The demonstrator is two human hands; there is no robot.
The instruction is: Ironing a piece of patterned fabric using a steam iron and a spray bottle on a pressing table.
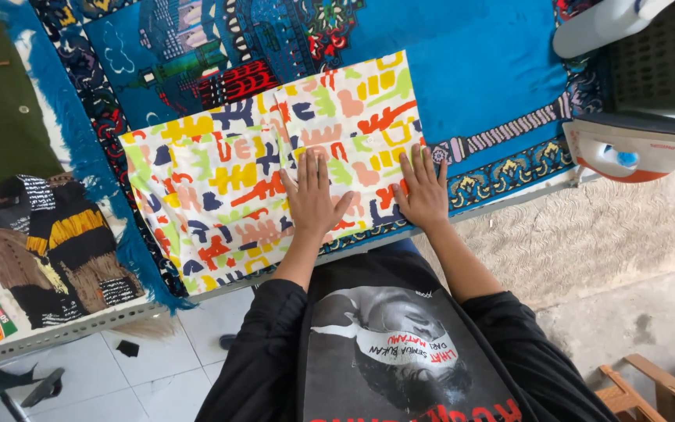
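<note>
- Both hands lie flat with fingers spread, gripping nothing: left hand (312, 195), right hand (422, 187).
- Beneath the palms lies the folded patterned cloth (267, 160), on a blue rug (470, 62).

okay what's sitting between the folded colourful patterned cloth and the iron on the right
In the head view, nothing stands between the patterned cloth and the iron: only bare blue rug with its patterned border. Both hands, left hand and right hand, press flat on the cloth.
</note>
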